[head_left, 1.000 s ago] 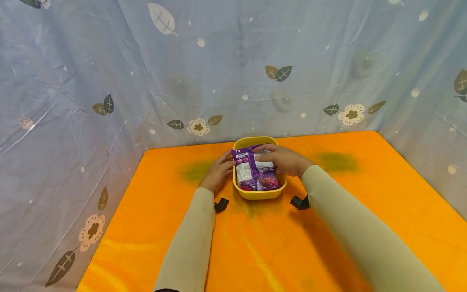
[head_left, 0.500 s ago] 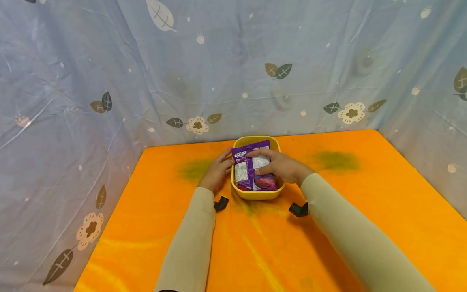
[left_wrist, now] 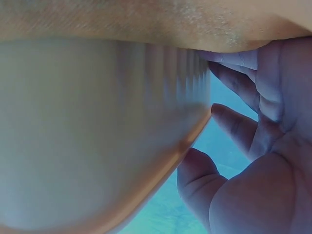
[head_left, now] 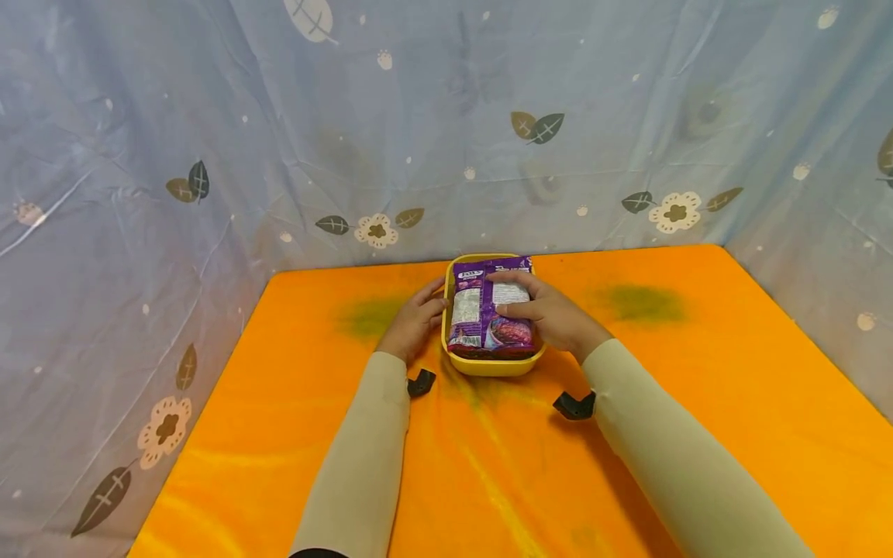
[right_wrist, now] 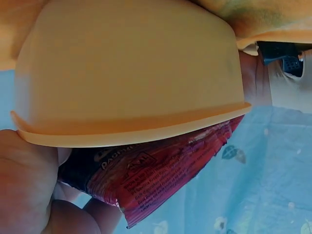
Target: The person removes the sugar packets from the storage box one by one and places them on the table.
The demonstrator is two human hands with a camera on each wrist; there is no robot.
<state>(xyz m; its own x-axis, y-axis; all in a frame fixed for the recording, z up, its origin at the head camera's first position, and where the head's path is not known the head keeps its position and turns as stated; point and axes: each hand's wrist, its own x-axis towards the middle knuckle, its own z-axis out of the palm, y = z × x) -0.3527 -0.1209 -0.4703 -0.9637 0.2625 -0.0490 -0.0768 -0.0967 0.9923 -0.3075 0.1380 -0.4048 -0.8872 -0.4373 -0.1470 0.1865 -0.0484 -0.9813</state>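
A yellow plastic basket (head_left: pixel 491 367) with rounded corners stands near the back of the table. A glossy purple packet (head_left: pixel 481 314) with white label panels and a red part lies over its opening, partly above the rim. My left hand (head_left: pixel 412 322) is at the basket's left side; in the left wrist view its loose, slightly bent fingers (left_wrist: pixel 236 126) reach the ribbed wall and rim. From the right, my right hand (head_left: pixel 558 314) holds the packet, thumb and a finger lying over its upper face. The right wrist view shows the packet's red end (right_wrist: pixel 165 180) tilted out beyond the rim.
An orange cloth (head_left: pixel 335 449) covers the table, with two greenish patches. A pale blue curtain (head_left: pixel 446 155) with leaf and flower prints closes off the back and both sides. Black wrist mounts (head_left: pixel 575 404) jut inward from the sleeves.
The packet has turned straighter in the basket and shifted slightly right and farther back, with my right hand on it. My left hand has stayed at the basket's left side.
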